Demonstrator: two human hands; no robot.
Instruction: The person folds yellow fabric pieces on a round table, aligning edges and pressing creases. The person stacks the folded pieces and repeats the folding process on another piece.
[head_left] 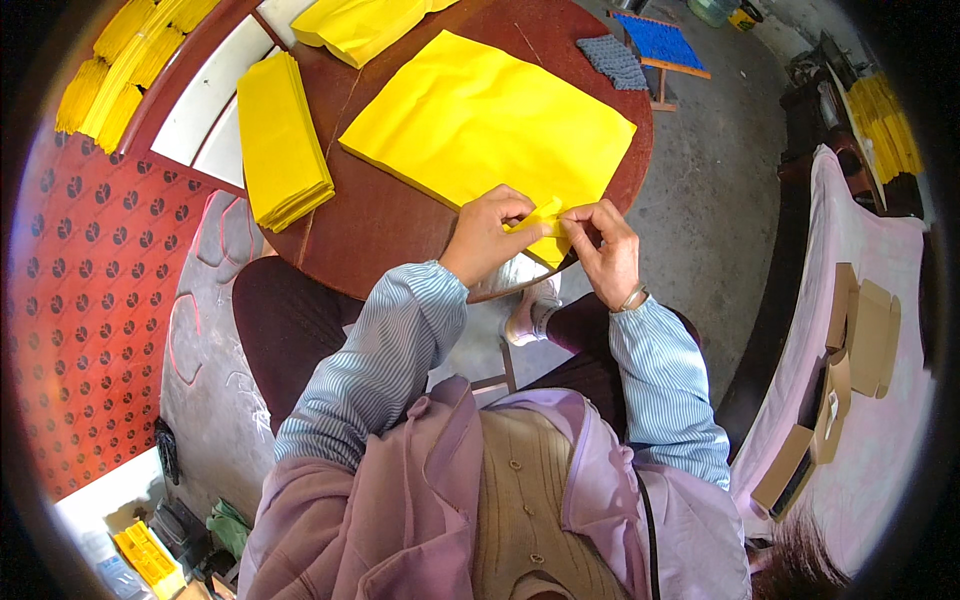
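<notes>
A stack of large yellow paper sheets [480,120] lies on a round dark wooden table [380,215]. At its near corner my left hand [487,237] and my right hand [608,250] both pinch the corner of the top yellow sheet [543,214], which is lifted and partly folded between my fingertips. My striped blue sleeves come up from the lower edge.
A pile of folded yellow paper [282,140] sits at the table's left and another [360,25] at the far edge. A blue-grey knitted piece [612,60] and a blue frame [660,45] lie behind. Cardboard pieces [850,350] rest on a pink cloth at right.
</notes>
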